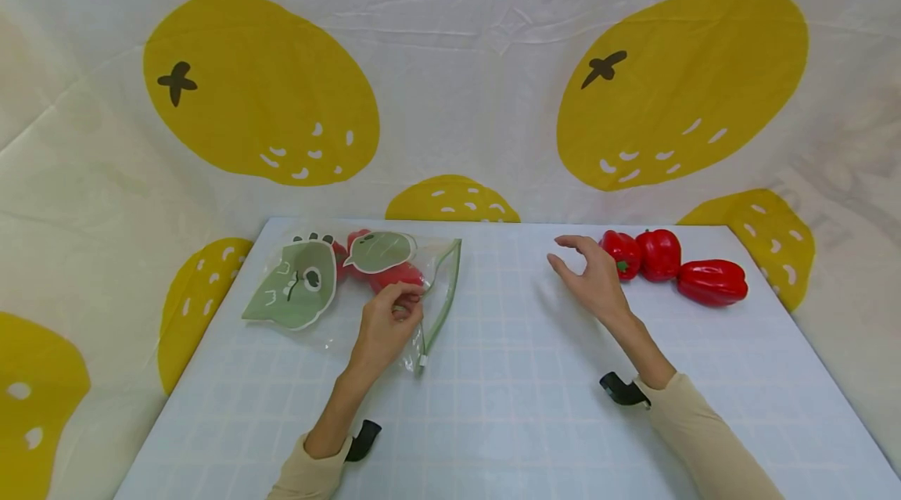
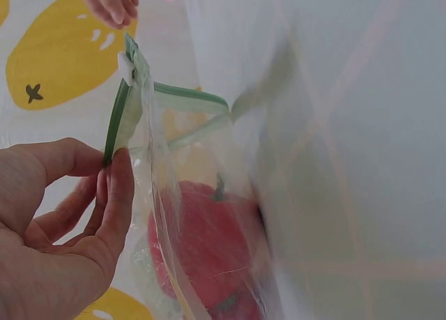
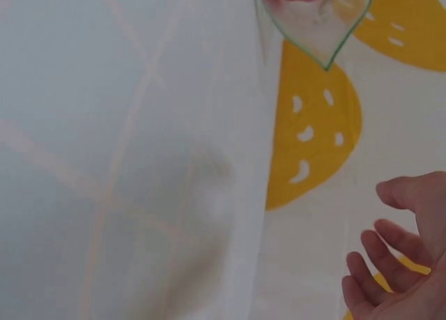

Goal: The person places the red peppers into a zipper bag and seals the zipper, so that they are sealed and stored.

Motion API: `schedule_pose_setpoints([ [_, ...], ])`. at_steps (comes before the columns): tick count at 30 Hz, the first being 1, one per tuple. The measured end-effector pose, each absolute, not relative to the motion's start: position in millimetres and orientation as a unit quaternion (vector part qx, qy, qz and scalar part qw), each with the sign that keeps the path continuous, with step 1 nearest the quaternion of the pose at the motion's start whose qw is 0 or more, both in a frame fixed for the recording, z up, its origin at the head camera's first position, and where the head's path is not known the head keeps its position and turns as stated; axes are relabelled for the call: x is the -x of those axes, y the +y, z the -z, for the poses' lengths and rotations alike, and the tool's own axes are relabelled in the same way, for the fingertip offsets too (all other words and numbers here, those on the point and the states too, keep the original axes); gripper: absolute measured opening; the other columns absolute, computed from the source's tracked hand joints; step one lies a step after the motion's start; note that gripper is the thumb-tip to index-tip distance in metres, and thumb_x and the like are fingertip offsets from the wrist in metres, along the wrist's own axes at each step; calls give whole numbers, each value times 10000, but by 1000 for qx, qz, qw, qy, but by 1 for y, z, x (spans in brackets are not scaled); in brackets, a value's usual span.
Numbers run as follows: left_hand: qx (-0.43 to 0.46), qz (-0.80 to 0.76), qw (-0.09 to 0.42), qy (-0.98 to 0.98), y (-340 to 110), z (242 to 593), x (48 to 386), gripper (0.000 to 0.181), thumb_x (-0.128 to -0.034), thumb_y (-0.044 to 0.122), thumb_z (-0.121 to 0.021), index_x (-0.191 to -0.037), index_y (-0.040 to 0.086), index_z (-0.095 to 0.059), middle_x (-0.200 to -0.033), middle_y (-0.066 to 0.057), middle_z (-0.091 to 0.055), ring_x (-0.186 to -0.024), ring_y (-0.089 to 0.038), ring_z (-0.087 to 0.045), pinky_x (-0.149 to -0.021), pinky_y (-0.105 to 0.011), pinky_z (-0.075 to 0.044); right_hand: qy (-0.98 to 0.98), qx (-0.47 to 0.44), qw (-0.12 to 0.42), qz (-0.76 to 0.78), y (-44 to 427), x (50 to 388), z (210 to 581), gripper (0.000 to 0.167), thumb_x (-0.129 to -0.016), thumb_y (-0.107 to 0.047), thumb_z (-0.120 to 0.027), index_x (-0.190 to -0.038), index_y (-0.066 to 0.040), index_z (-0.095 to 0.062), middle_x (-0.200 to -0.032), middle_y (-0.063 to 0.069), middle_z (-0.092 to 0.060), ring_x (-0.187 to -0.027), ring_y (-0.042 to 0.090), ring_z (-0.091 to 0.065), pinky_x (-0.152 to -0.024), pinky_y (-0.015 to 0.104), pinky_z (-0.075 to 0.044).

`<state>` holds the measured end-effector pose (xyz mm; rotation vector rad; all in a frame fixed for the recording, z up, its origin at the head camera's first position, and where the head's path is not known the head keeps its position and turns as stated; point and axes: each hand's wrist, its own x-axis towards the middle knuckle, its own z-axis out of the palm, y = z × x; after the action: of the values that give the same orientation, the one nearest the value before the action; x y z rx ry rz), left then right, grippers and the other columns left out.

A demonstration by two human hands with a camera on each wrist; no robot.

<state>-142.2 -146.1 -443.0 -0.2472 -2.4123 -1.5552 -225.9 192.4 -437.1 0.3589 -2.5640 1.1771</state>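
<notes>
1. We are seeing the left hand pinching the green rim of a clear bag, left on the gridded counter.
2. The right hand, holding nothing, is hovering near three red peppers.
3. Behind, yellow-printed cloth is bearing faint, unreadable lettering.
4. Only the left wrist view is showing a bagged pepper's stem.

Clear plastic bag, glossy smooth red peppers

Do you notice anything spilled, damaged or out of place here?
Nothing stands out: no spill or damage shows. Red peppers lie in the clear bag and at the right, and the left hand pinches the bag's green edge.
</notes>
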Motion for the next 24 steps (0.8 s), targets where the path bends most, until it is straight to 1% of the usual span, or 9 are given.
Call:
schedule_pose_setpoints([
  [10,89,536,131,-829,-146,443,141,218,-883,-81,-719,-1088,-7,-718,-1011,-156,-706,-862,-243,-674,-801,-332,-618,-902,-100,176,-380,217,232,443,443,-902,-140,-779,-1296,-3,-629,-1306,208,-622,-1200,399,-556,-1002,632,-488],
  [13,89,535,130,-830,-146,443,141,217,-883,-77,-721,-1088,-5,-718,-1011,-151,-706,-861,-243,-675,-805,-347,-619,-910,-81,175,-367,222,233,443,463,-895,-145,-780,-1305,-8,-616,-1335,219,-590,-1244,407,-515,-1006,647,-480],
  [17,87,534,130,-831,-146,444,141,219,-881,-76,-726,-1087,-2,-718,-1006,-151,-705,-857,-237,-674,-805,-333,-618,-918,-64,174,-350,229,236,443,492,-884,-138,-785,-1317,-3,-596,-1386,244,-536,-1306,426,-448,-997,672,-473],
  [24,87,538,129,-829,-146,444,142,227,-875,-90,-727,-1085,-7,-717,-1009,-163,-701,-856,-243,-671,-797,-312,-617,-926,-47,168,-334,243,242,445,550,-859,-98,-798,-1346,16,-569,-1431,272,-473,-1337,460,-390,-971,695,-476],
])
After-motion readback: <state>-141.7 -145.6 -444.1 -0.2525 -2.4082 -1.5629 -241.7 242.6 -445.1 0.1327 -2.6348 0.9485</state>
